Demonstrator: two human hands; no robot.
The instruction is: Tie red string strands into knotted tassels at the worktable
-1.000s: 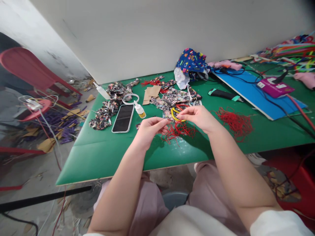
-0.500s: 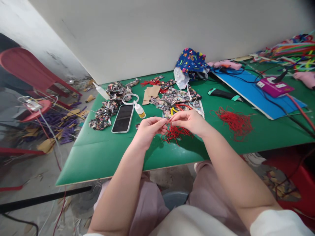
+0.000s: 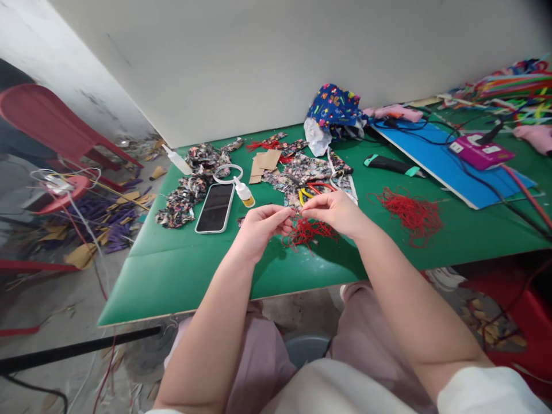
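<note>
Thread [image 3: 311, 231] heaped on table [image 3: 172, 276], just below left hand [image 3: 264, 227] and right hand [image 3: 334, 213]. Thumbs pressed to forefingers, apparently pinching one strand. Step: likely joining or sorting strands; next calls for steady pinch, gentle pull.

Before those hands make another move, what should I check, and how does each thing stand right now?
1. Left hand pinched, thumb to forefinger: ok.
2. Right hand pinched close beside it: ok. Whether a strand runs between them: cannot tell, too small.
3. Heap of red thread below the hands untangled: not ok, it lies in a loose tangle.
4. Red-and-yellow-handled tool out of both hands: ok, it lies just beyond them.
5. Black-and-green tool away from both hands: ok.
6. Small white bottle closed: cannot tell.
</note>
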